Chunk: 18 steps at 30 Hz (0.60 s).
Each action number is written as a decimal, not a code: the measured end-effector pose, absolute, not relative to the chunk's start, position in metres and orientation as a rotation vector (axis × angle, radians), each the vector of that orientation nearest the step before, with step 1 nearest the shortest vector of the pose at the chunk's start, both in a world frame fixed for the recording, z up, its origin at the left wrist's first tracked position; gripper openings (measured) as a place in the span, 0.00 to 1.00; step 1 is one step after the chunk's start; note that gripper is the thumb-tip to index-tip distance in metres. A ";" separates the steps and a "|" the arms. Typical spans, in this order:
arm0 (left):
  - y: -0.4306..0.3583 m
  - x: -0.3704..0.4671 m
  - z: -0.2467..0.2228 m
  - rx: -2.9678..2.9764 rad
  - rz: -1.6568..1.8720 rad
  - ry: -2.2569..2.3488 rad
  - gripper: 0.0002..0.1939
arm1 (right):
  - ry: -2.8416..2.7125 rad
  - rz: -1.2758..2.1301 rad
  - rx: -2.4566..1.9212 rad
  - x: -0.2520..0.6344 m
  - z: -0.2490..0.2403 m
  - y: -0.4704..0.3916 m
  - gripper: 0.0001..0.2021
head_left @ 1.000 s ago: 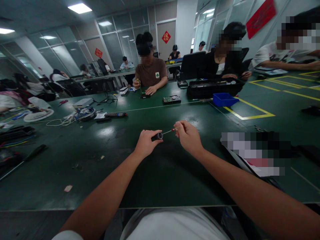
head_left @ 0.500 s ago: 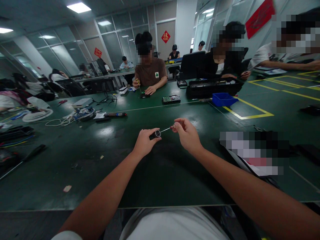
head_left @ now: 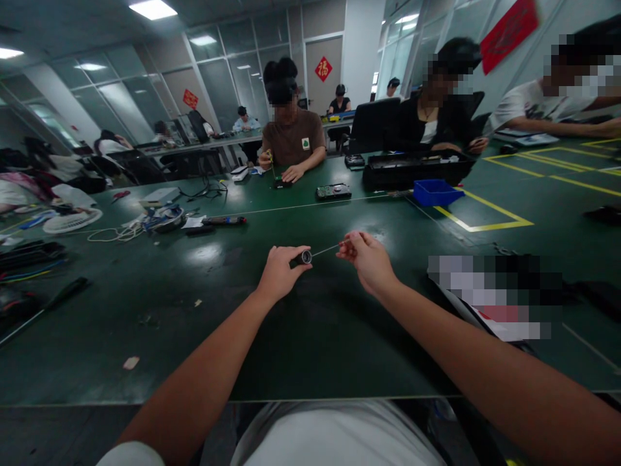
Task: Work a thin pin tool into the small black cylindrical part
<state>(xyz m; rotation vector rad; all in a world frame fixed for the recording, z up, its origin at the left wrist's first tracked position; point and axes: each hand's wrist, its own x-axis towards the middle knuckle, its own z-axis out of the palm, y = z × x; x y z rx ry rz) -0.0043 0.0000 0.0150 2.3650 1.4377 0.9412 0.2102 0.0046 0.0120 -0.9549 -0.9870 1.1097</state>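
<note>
My left hand (head_left: 281, 275) is wrapped round a short black cylinder (head_left: 305, 257), whose round open end with a light rim faces up toward me. To its right my right hand (head_left: 366, 259) pinches a thin metal rod (head_left: 326, 250). The rod slants from the fingers down toward the cylinder's right side; whether its tip touches the cylinder is too small to tell. Both hands are held above the green table (head_left: 301, 336), near its middle.
Beyond my hands lie a dark pen-shaped tool (head_left: 226, 221), a circuit-board device (head_left: 334, 191) and a blue tray (head_left: 436, 193). A long screwdriver (head_left: 68, 294) is at left, a blurred packet (head_left: 485, 298) at right. A person in brown (head_left: 294, 136) works opposite.
My right hand has shifted slightly to the right and turned, its fingers now around the rod differently. The black cylinder has tilted slightly in my left hand.
</note>
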 end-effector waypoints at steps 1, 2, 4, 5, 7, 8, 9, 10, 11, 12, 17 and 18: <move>0.000 -0.004 0.015 2.369 0.940 1.434 0.20 | -1.004 1.072 -0.959 0.209 0.012 0.004 0.14; -0.001 -0.003 0.015 2.372 0.939 1.431 0.21 | -1.024 1.036 -0.963 0.208 0.013 0.002 0.14; -0.001 -0.003 0.015 2.375 0.942 1.432 0.21 | -1.081 0.974 -0.970 0.206 0.015 0.000 0.14; -0.001 -0.002 0.015 2.377 0.944 1.435 0.21 | -1.114 0.947 -0.973 0.206 0.015 -0.002 0.14; -0.001 -0.002 0.015 2.379 0.944 1.444 0.21 | -1.180 0.901 -0.980 0.206 0.017 -0.004 0.14; -0.001 -0.002 0.015 2.379 0.941 1.450 0.21 | -1.208 0.882 -0.984 0.206 0.017 -0.005 0.14; -0.001 -0.002 0.015 2.376 0.936 1.456 0.21 | -1.230 0.866 -0.986 0.206 0.018 -0.006 0.14; -0.001 -0.002 0.015 2.373 0.931 1.462 0.21 | -1.246 0.855 -0.985 0.206 0.018 -0.007 0.14; -0.001 -0.002 0.015 2.371 0.927 1.466 0.21 | -1.259 0.848 -0.981 0.206 0.018 -0.007 0.14; -0.002 -0.002 0.015 2.369 0.925 1.468 0.21 | -1.269 0.844 -0.975 0.206 0.018 -0.008 0.14; -0.003 0.000 0.016 2.354 0.923 1.464 0.21 | -1.265 0.856 -0.961 0.203 0.021 -0.011 0.13; -0.003 0.000 0.016 2.349 0.918 1.467 0.21 | -1.265 0.862 -0.961 0.203 0.023 -0.012 0.12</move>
